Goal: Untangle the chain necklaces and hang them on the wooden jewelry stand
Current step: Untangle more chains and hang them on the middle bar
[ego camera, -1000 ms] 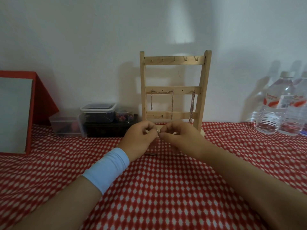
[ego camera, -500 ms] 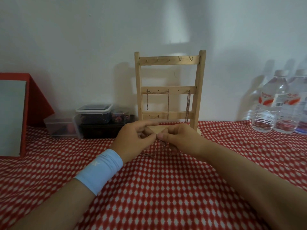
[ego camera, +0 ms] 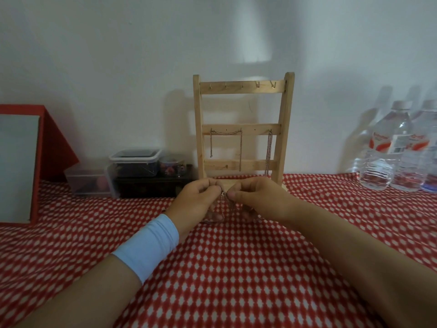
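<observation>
Both hands meet low in front of the wooden jewelry stand, the left hand and right hand each with fingers pinched shut on one chain necklace, which hangs straight down between them toward the bench; the stand's free hooks lie up and beyond, equally near both hands

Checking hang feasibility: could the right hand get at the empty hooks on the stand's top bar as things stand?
Probably yes. The top-bar hooks are bare, nothing stands between them and the right hand, though its fingers pinch the chain.
</observation>
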`<state>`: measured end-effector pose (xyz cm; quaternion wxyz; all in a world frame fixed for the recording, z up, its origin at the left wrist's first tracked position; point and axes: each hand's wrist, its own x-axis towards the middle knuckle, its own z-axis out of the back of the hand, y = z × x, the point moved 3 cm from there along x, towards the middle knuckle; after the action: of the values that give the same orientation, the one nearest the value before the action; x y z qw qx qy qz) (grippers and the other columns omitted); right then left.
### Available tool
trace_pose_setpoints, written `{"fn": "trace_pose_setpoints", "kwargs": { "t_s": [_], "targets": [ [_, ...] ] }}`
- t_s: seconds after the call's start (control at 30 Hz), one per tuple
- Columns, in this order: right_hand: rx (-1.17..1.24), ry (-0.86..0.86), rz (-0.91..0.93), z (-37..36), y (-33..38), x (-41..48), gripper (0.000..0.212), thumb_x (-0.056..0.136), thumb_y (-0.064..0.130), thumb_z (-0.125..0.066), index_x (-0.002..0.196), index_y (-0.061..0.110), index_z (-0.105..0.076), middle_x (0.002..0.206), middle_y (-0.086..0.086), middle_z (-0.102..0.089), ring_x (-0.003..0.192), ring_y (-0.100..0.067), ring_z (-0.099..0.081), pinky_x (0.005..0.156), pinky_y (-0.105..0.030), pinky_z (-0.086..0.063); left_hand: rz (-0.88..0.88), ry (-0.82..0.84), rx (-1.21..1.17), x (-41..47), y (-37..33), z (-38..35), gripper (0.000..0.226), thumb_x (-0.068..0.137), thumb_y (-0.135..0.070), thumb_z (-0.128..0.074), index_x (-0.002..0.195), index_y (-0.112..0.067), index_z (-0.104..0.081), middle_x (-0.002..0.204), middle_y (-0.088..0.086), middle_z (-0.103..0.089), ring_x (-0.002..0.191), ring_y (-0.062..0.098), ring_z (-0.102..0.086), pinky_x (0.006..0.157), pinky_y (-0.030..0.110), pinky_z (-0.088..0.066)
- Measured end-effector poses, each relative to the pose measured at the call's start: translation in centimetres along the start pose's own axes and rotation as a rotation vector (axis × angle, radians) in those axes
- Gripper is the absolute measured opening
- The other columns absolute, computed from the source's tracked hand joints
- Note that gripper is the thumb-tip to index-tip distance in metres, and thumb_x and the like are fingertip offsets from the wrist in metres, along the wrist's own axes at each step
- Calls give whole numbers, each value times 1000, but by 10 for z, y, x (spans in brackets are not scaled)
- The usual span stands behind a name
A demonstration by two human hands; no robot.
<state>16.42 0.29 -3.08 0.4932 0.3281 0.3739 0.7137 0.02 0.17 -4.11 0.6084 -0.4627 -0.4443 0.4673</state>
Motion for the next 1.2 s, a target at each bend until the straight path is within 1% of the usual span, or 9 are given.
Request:
{"fn": "trace_pose_setpoints", "kwargs": {
  "t_s": [0.17, 0.3, 0.53, 0.67, 0.8, 0.87, 1.0, 1.1, 1.2],
  "targets": [
    [50, -120, 64, 1, 5, 0, 18, 98, 29, -67, 97, 15, -78, 89, -5, -77, 60, -11, -61, 59, -24, -56, -64, -1, 75, -4, -1, -4, 26, 101, -20, -46, 92, -24, -70, 70, 10, -62, 63, 14, -60, 70, 37, -62],
    [12, -164, 109, 5, 11, -3, 19, 92, 30, -73, 95, 13, -80, 56, 18, -67, 48, 7, -57, 49, -7, -42, -77, -1, 27, -3, -1, -2, 21, 100, -19, -51, 102, -15, -71, 83, 12, -71, 75, 21, -71, 72, 42, -62],
    [-121, -141, 147, 10, 18, -7, 14, 94, 20, -72, 91, 9, -80, 51, 21, -64, 41, 9, -55, 43, -5, -39, -180, -44, 160, -2, -2, 1, 19, 96, -15, -57, 86, -12, -72, 72, -3, -71, 70, 12, -70, 68, 32, -62],
    [-138, -104, 179, 9, 18, -8, 20, 99, 17, -65, 80, 15, -72, 49, 19, -61, 42, 3, -51, 44, -8, -39, -280, -81, 275, 0, -4, 0, 14, 96, -21, -58, 92, -25, -70, 85, -4, -72, 79, 7, -68, 73, 21, -57],
    [-3, -54, 124, 9, 14, -6, 25, 104, 17, -53, 81, 15, -62, 48, 13, -55, 42, -1, -47, 44, -15, -41, -174, 49, 110, 0, 1, -6, 21, 92, -20, -64, 111, -26, -59, 105, -3, -72, 99, 8, -68, 86, 21, -52],
    [16, -11, 90, 8, 11, -3, 28, 107, 21, -44, 83, 13, -56, 51, 10, -51, 44, -6, -47, 47, -21, -44, -98, 113, 39, 0, 4, -7, 30, 89, -13, -68, 116, -20, -59, 99, 0, -75, 93, 11, -71, 85, 24, -54],
    [-65, 54, 53, 7, 5, 3, 28, 108, 25, -35, 91, 10, -52, 61, -1, -45, 49, -12, -44, 57, -35, -54, -85, 69, 66, 0, -1, -4, 19, 89, -5, -64, 103, -18, -67, 75, -6, -73, 71, 5, -68, 67, 15, -52],
    [-50, 81, 69, 10, 5, 2, 31, 110, 29, -39, 90, 9, -53, 65, -2, -46, 52, -12, -45, 60, -34, -57, -77, 14, 112, 3, -2, 2, 21, 92, -3, -56, 93, -19, -69, 72, 3, -65, 68, 14, -59, 72, 26, -53],
    [-66, 88, 96, 12, 6, 0, 31, 108, 30, -47, 84, 16, -61, 60, 3, -50, 53, -10, -48, 61, -28, -55, -35, 64, -10, 1, 0, 1, 16, 96, -17, -57, 95, -17, -73, 86, 12, -64, 80, 22, -62, 81, 45, -59]
  ]
}}
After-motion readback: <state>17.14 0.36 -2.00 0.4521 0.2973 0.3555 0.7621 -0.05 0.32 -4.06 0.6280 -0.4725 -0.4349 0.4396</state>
